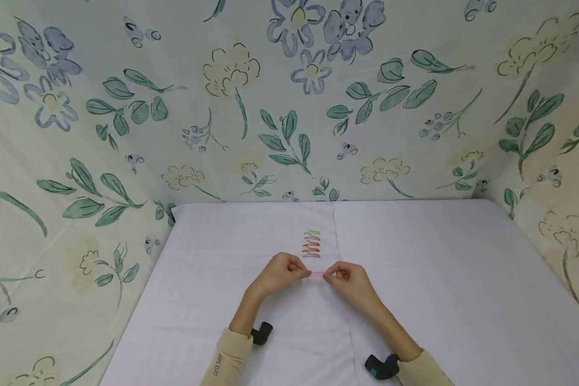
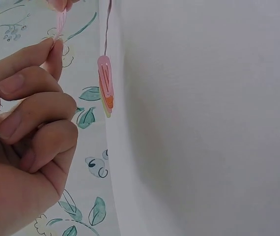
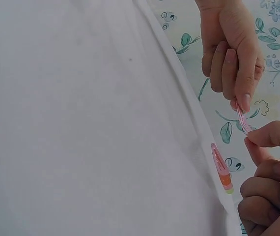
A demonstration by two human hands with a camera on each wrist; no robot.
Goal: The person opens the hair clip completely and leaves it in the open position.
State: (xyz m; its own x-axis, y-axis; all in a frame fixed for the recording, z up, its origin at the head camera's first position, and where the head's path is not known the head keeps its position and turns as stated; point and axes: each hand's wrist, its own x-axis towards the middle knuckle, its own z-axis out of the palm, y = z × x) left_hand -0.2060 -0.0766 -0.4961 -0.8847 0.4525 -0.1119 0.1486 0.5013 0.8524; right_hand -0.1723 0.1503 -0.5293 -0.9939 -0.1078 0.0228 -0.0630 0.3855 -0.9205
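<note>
Between my two hands is a pink snap hair clip (image 1: 317,274), pinched at both ends. My left hand (image 1: 283,272) holds one end between thumb and forefinger, its other fingers curled in. The opposite end is pinched by my right hand (image 1: 351,282), also with thumb and forefinger. Just beyond the hands, several hair clips (image 1: 311,244) in pink, orange and green lie in a column on the white cloth. In the right wrist view the held clip (image 3: 242,120) spans the gap between both sets of fingertips.
A white cloth (image 1: 222,257) covers the table, with a crease running from back to front right of the clips. Behind and at the sides hangs a floral curtain (image 1: 289,177). Black wrist devices (image 1: 383,366) are worn on both forearms, at the beige sleeves.
</note>
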